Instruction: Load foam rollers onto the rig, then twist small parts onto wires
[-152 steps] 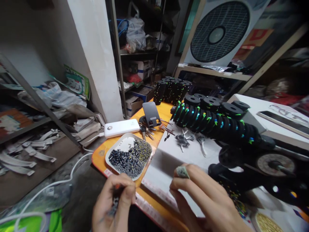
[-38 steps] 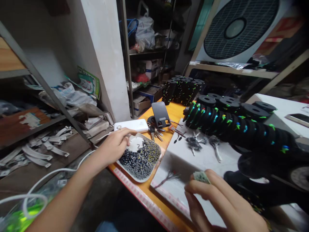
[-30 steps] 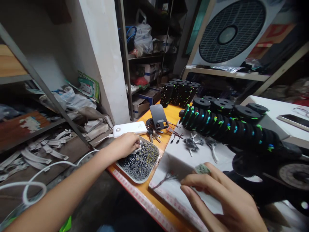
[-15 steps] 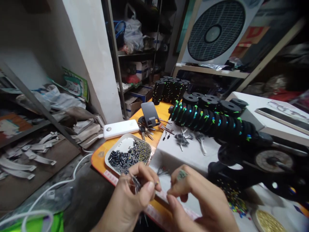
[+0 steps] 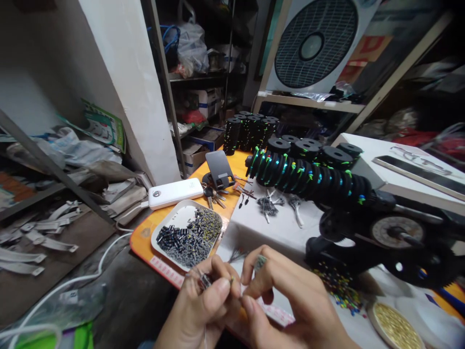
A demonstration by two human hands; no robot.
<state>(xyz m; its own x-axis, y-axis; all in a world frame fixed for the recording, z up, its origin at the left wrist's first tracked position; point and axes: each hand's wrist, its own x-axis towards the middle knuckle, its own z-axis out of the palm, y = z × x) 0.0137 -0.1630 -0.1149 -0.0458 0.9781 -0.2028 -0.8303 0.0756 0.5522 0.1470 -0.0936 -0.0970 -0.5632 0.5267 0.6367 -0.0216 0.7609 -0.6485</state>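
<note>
So your left hand (image 5: 205, 305) has its thumb and index finger closed in a pinch, and there's a small yellowish piece (image 5: 231, 279) poking out right at those fingertips. You've also got a bundle of thin dark strands (image 5: 205, 281) tucked in the same hand, lying behind the thumb, below the curled fingers and further back toward the palm than the yellowish bit.

Your right hand (image 5: 290, 300) comes in from the other side, index finger and thumb bent toward each other just beside the left fingertips, so the yellowish piece sits nearer the left ones. Can't tell whether your right fingertips are gripping anything, it's too small and blurry there. One of those right fingers has a greenish wrap (image 5: 260, 262) on it.

Just beyond your left hand is the white tray (image 5: 183, 212) of dark, grey and yellowish little pieces, sitting on the orange table (image 5: 143, 237). A small tuft of dark strands (image 5: 238, 254) lies past the gap between your hands. Off to the right of your right hand there's a round dish (image 5: 375, 320) of gold-coloured bits, with loose coloured beads (image 5: 348, 301) near it.
</note>
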